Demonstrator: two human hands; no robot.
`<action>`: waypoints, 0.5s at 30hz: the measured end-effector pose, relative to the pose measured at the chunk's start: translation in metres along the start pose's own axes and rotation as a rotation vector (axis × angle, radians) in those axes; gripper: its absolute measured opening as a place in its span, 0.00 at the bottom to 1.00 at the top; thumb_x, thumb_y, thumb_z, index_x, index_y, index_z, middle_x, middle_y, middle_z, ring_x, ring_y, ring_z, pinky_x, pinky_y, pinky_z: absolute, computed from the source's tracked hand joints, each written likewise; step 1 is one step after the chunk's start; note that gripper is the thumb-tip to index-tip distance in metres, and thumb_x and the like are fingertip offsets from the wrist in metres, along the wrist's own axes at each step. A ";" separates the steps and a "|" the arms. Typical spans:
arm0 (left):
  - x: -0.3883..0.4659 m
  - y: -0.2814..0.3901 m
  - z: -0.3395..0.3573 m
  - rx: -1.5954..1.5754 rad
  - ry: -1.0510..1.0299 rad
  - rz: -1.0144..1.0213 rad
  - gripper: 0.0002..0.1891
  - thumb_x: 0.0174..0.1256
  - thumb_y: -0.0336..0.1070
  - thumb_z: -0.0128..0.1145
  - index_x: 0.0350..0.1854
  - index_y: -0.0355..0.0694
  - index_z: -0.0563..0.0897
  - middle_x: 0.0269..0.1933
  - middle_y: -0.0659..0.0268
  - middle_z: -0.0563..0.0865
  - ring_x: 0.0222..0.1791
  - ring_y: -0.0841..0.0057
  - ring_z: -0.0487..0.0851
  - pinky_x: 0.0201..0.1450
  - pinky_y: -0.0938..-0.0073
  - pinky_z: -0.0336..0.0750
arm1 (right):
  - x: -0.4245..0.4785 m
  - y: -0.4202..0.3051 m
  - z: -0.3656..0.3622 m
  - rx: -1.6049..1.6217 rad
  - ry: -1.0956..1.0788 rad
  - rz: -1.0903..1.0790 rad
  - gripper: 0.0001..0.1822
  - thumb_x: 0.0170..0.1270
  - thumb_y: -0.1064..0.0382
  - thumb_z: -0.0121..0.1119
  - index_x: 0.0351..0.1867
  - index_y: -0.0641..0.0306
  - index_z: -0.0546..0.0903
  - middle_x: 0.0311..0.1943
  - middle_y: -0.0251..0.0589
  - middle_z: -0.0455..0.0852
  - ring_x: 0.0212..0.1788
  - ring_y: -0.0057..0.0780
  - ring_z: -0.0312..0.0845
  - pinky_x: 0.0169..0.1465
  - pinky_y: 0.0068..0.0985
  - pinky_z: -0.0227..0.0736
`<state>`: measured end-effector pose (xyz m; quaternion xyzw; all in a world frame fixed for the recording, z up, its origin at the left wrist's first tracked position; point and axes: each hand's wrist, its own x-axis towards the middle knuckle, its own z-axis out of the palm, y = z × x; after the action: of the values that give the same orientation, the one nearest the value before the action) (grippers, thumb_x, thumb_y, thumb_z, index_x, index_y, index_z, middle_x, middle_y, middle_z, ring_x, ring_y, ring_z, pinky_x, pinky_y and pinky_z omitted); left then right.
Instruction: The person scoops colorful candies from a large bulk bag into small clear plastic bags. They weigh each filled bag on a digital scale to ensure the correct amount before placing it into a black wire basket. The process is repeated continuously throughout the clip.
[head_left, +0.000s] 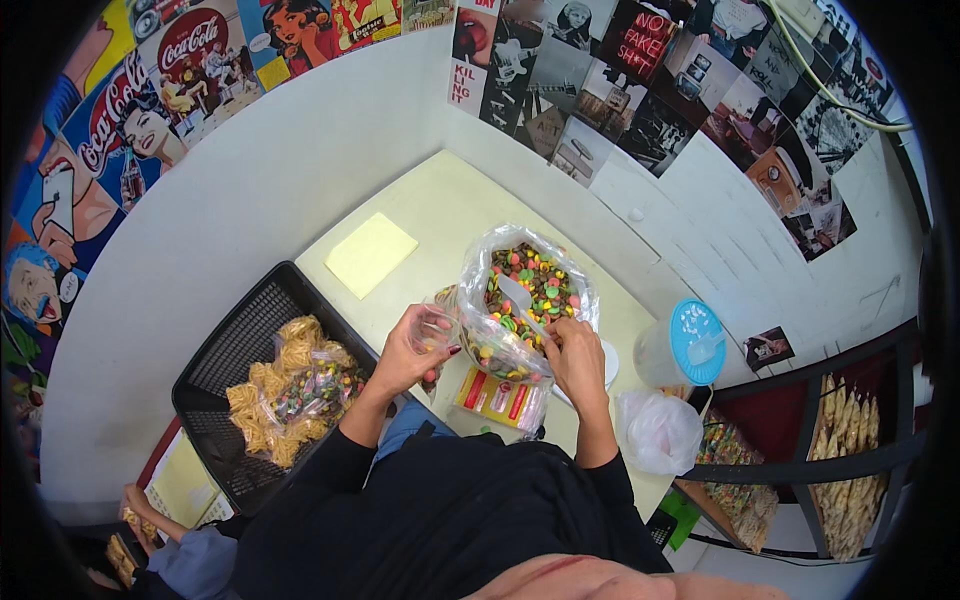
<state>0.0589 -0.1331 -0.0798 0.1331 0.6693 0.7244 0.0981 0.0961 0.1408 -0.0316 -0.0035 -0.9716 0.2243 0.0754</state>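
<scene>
A large clear plastic bag (469, 300) stands wide-mouthed on the pale table, full of brown, green, yellow and pink candies (551, 281). My right hand (577, 364) grips the handle of a whitish plastic scoop (517, 294) whose bowl rests over the candies. To the left of the bag, my left hand (405, 349) holds a clear plastic cup (435, 321), tilted with its mouth upward. What is inside the cup is hard to make out. A small filled bag (429, 379) shows just below the cup, partly hidden by my hand.
A black plastic crate (225, 360) at left holds bags of yellow snacks and candies. A yellow-and-red packet (491, 397) lies below the bag. At right stand a blue-lidded tub (694, 341), a white plastic bag (660, 433) and a snack rack (806, 472). Another person's hand (139, 506) is lower left.
</scene>
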 end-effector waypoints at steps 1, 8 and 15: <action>0.001 -0.003 0.001 -0.011 -0.004 0.009 0.29 0.54 0.31 0.72 0.58 0.39 0.73 0.49 0.63 0.79 0.46 0.76 0.80 0.44 0.75 0.76 | 0.003 -0.001 -0.001 0.011 0.062 -0.001 0.11 0.58 0.66 0.66 0.42 0.66 0.84 0.39 0.48 0.84 0.44 0.45 0.78 0.51 0.39 0.72; -0.007 -0.029 0.008 -0.035 -0.067 -0.111 0.28 0.56 0.29 0.70 0.58 0.38 0.71 0.50 0.60 0.79 0.46 0.76 0.80 0.41 0.76 0.78 | 0.016 0.016 -0.013 0.237 0.291 -0.009 0.07 0.64 0.70 0.60 0.43 0.67 0.82 0.39 0.48 0.85 0.39 0.46 0.81 0.44 0.37 0.76; -0.019 -0.047 0.024 -0.018 -0.148 -0.194 0.28 0.55 0.25 0.68 0.58 0.36 0.71 0.55 0.58 0.78 0.48 0.74 0.81 0.39 0.76 0.81 | 0.005 0.036 -0.010 0.165 0.240 -0.228 0.13 0.65 0.76 0.57 0.48 0.65 0.85 0.34 0.49 0.86 0.36 0.40 0.82 0.41 0.32 0.76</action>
<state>0.0825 -0.1124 -0.1262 0.1203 0.6635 0.7055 0.2180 0.0914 0.1781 -0.0377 0.0864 -0.9280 0.2912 0.2155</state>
